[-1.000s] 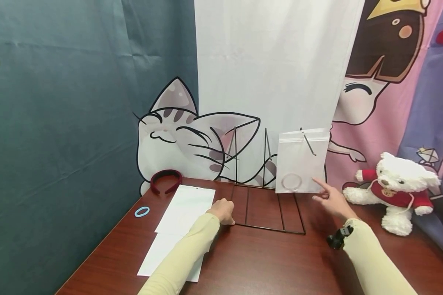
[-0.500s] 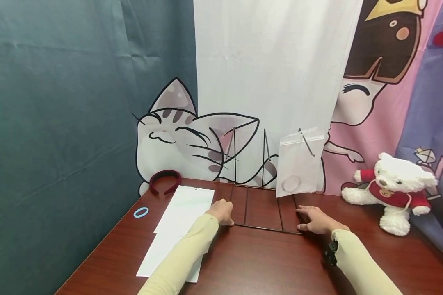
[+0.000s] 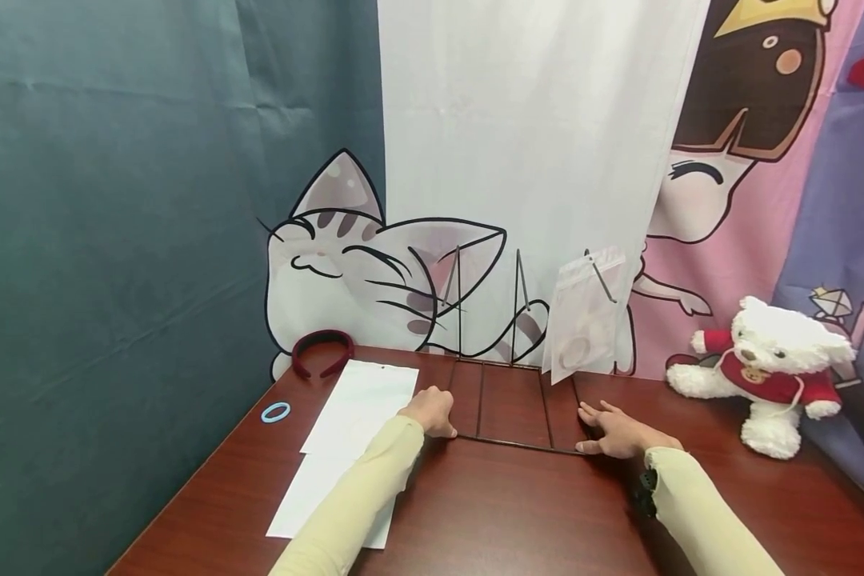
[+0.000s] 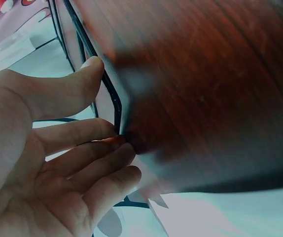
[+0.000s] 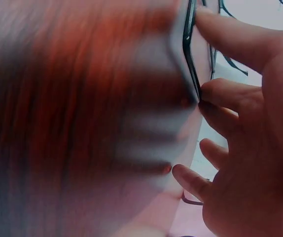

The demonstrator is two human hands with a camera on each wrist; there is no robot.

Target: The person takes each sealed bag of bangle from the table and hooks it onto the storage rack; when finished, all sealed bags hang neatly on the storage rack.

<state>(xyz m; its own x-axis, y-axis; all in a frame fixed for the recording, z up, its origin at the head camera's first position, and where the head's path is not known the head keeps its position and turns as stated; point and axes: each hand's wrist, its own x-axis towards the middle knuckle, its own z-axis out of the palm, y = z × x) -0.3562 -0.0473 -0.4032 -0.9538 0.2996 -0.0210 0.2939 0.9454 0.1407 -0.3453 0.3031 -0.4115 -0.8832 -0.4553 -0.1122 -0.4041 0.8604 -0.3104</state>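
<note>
A black wire display rack [image 3: 513, 442] stands on the table, with its base flat and hooks on uprights at the back. My left hand [image 3: 430, 411] holds the base's left front corner; in the left wrist view the thumb and forefinger touch the wire [image 4: 113, 94]. At the right front corner, the thumb and forefinger of my right hand [image 3: 618, 432] touch the wire [image 5: 191, 54], its other fingers spread and relaxed. A translucent zip bag [image 3: 585, 312] containing a pale ring hangs from the right hook, turned at an angle. Two other hooks have nothing on them.
White sheets or packets [image 3: 360, 404] lie left of the rack. Beyond them are a dark red headband [image 3: 324, 340] and a light blue ring [image 3: 276, 412]. A white teddy bear [image 3: 770, 360] in red sits at the right, before printed curtains [image 3: 540, 120].
My right hand has come down from beside the bag to the rack's right front corner. The hanging bag has turned on its hook. My left hand has stayed at its corner.
</note>
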